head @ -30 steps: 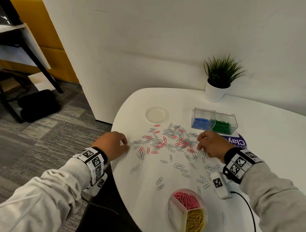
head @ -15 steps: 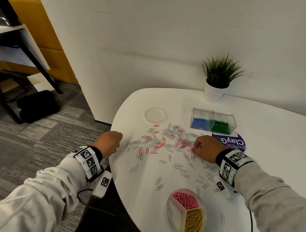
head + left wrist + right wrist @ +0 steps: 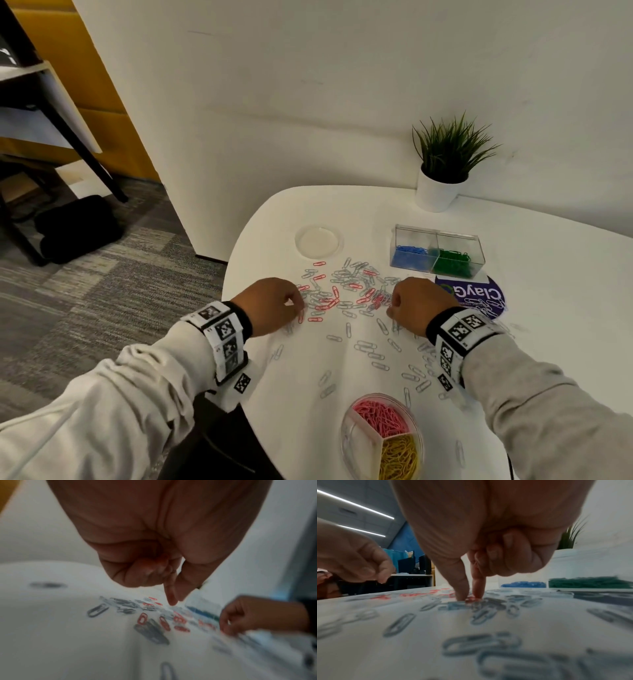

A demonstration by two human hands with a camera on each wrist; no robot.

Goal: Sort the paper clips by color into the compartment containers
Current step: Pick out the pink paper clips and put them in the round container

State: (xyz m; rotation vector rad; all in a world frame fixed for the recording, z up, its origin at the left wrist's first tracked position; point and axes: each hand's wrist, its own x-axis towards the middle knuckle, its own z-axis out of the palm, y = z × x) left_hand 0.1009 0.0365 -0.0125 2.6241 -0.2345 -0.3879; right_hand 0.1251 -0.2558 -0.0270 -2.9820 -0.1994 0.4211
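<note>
**Hands at both ends of the loose clip pile**

Both hands sit over the scatter of paper clips (image 3: 346, 291) in the middle of the head frame. At centre left, the left hand (image 3: 270, 305) hovers at the pile's left edge, fingers curled under; the left wrist view shows its forefinger and thumb pointing down close together above red and silver clips, with a hint of red inside the curled fingers, too blurred to say whether it holds a clip. At centre right, the right hand (image 3: 416, 303) is at the pile's right edge. In the right wrist view its thumb and forefinger (image 3: 462, 588) are pressed down onto the white counter (image 3: 548, 308), tips pinching a red paper clip (image 3: 471, 599) that lies flat among silver ones, while the other fingers are tucked in.

Red clips lie mostly between the two hands; silver ones spread down toward the lower right of the frame. A clear rectangular box (image 3: 438, 251) in the upper right, just beyond the right hand, has blue clips in its left compartment and green in its right. A round divided container (image 3: 346, 442) at the bottom centre holds pink clips in the upper section and yellow in the lower right; its left section looks clear.

A round clear lid (image 3: 318, 241) lies above the pile, a purple sticker (image 3: 479, 294) is beside the right hand, and a potted plant (image 3: 445, 164) stands at the wall.
</note>
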